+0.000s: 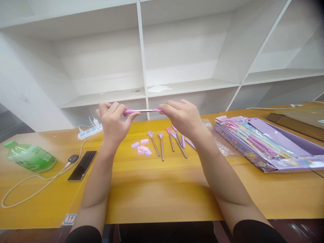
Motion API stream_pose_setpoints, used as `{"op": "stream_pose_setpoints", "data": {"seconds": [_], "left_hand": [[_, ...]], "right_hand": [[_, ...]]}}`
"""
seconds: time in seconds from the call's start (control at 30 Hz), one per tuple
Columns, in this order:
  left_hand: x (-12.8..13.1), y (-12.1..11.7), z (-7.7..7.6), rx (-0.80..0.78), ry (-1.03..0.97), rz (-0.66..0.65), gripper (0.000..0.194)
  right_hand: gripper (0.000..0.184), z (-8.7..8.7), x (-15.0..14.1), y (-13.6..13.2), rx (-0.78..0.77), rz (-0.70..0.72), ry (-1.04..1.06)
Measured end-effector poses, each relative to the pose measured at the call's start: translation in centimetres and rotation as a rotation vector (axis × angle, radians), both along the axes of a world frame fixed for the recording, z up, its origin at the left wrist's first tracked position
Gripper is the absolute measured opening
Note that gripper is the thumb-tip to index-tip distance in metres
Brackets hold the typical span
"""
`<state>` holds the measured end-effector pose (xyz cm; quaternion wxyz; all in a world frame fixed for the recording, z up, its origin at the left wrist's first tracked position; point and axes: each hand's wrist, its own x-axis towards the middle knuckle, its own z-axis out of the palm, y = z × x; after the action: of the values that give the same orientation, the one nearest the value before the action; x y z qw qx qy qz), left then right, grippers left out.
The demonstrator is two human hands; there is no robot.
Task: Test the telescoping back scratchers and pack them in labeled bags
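Note:
A back scratcher [143, 110] with a pink handle and a metal rod is held level above the table. My left hand [113, 123] is closed around its pink handle. At the other end, the fingers of my right hand [181, 116] pinch the pink head, which they mostly hide. Below lie several metal back scratcher rods [162, 148] with purple or pink claw heads. Loose purple handles [183, 141] are beside them, partly behind my right arm. Small printed cards [144, 149] form a loose group left of the rods.
At right, a purple display box [253, 163] holds wrapped back scratchers, with clear plastic bags [224, 146] beside it and a cardboard box [298, 118] behind. At left are a phone [82, 165], cable, green bottle [31, 157] and power strip [89, 132]. White shelving [143, 50] stands behind.

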<state>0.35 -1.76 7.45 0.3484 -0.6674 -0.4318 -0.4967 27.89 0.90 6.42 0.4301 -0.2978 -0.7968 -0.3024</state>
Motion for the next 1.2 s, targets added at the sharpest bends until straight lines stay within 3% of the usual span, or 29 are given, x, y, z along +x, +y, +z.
{"op": "stream_pose_setpoints", "data": {"seconds": [0.2,0.37,0.53,0.7,0.87,1.2], "left_hand": [[-2.1,0.3,0.8,0.021,-0.021,0.012,0.058],[-7.1,1.7,1.9,0.038,-0.037,0.008,0.069],[-14.2,2.7,2.6,0.083,-0.099,0.012,0.084],[-19.6,1.5,2.3,0.153,-0.126,0.034,0.089],[-19.9,0.3,2.2,0.132,-0.131,0.074,0.088],[-16.5,-1.0,3.2,0.134,-0.179,0.109,0.077]], "right_hand": [[0.029,0.7,1.4,0.3,-0.044,-0.018,0.046],[0.03,1.3,4.4,1.3,-0.035,-0.011,0.142],[0.036,1.2,11.1,4.1,-0.012,0.06,0.282],[0.031,-0.1,18.7,6.6,-0.006,0.126,0.432],[0.032,-1.0,21.4,7.1,-0.035,0.103,0.468],[0.025,-0.6,18.4,5.5,0.0,-0.029,0.687]]}}
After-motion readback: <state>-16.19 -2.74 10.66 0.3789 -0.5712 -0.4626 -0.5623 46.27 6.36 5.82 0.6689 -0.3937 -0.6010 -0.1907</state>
